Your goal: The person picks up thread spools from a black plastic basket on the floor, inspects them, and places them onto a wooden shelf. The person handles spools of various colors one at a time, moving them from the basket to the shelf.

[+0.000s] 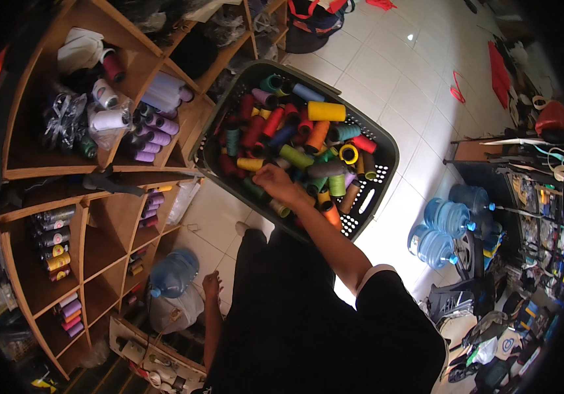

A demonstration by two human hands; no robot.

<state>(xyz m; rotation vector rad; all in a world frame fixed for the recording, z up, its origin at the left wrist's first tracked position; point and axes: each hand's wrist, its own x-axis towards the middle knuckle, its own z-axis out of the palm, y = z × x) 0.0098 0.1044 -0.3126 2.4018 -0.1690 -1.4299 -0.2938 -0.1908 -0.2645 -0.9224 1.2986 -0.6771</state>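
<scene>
A dark plastic basket (pixel 387 131) full of thread spools in many colours stands in front of me. My right hand (pixel 276 182) reaches into its near left part, fingers bent and drawn together. What they grip, if anything, is hidden. Just beyond the fingertips lies a yellow thread spool (pixel 250 163), and an olive green spool (pixel 296 156) is to their right. A larger yellow spool (pixel 326 111) rests on top of the pile at the far side. My left hand (pixel 212 285) hangs low beside my leg, holding nothing, its fingers loosely apart.
A wooden shelf unit (pixel 85 223) on the left holds purple spools (pixel 157 134) and others in its compartments. A blue water bottle (pixel 175 272) stands near my left hand. Several more blue bottles (pixel 436 246) are at the right, by a cluttered rack (pixel 531 210).
</scene>
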